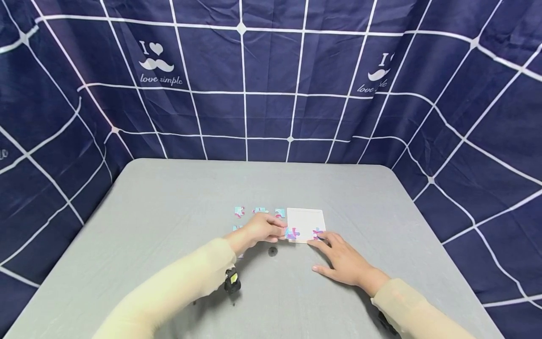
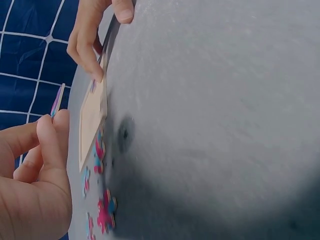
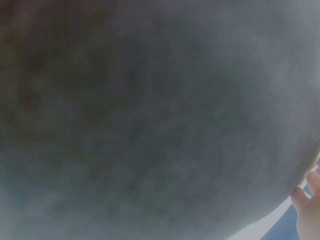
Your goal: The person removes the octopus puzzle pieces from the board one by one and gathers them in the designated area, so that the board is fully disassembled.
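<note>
My left hand [image 1: 262,227] pinches a pink, purple and blue jigsaw puzzle piece [image 1: 293,233] between thumb and fingers. In the left wrist view that piece [image 2: 58,101] is held up on edge, apart from the table. Beneath it in the head view lies a pale square puzzle tray [image 1: 304,217]. Another puzzle piece [image 1: 316,232] sits in the tray's near right corner. There the extended fingers of my right hand [image 1: 345,261] touch the tray's edge, the thumb spread away. Only a bit of the right hand [image 3: 309,205] shows in the right wrist view.
Several loose puzzle pieces, one of them a blue and pink piece [image 1: 239,211], lie left of the tray, some partly behind my left arm. A dark round spot [image 1: 273,251] marks the grey table [image 1: 203,188]. Navy curtains [image 1: 271,113] with white lines surround the back and sides.
</note>
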The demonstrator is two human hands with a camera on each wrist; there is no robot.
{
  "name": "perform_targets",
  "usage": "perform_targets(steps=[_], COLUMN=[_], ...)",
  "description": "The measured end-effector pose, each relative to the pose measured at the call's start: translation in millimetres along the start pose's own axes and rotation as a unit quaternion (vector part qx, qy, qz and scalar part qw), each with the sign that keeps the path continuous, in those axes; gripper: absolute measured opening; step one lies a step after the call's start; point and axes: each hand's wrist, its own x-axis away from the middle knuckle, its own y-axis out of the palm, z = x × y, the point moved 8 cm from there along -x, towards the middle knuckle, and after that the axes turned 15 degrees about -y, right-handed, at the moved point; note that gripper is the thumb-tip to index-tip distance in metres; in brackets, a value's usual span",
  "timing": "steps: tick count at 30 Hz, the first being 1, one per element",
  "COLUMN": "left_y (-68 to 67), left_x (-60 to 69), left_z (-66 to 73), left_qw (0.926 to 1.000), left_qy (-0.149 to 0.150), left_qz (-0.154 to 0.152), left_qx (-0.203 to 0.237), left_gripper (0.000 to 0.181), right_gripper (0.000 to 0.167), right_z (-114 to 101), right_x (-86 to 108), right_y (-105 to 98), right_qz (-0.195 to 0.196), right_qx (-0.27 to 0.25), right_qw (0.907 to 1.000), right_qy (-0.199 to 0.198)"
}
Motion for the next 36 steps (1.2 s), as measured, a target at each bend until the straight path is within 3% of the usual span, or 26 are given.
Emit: perform_targets(steps=[13,23,36], left_y=[-28.0,-42.5,-46.9], left_x=[12.7,21.8,31.2], left_z=[-20.6,-36.6,-47.5], left_qw=[0.9996,0.9990,0.9987], left_qy=[-0.014,-0.021,-0.030], left_qz=[0.009,0.017,0.023], left_qx=[-0.024,-0.034,-0.035], left_gripper=[0.023,0.022,0.018], right_gripper=[0.063,0.063,0.063], right_z=[1,0,-1], right_x=[0.3,-0.4,-0.9], right_y=[-1,-3,-3], right_qz=[0.004,0.015,0.015], right_qx=[0.003,0.002,0.002], right_qw=[1.0000,0.9998,0.9998], right_qy=[-0.003,-0.012,-0.015])
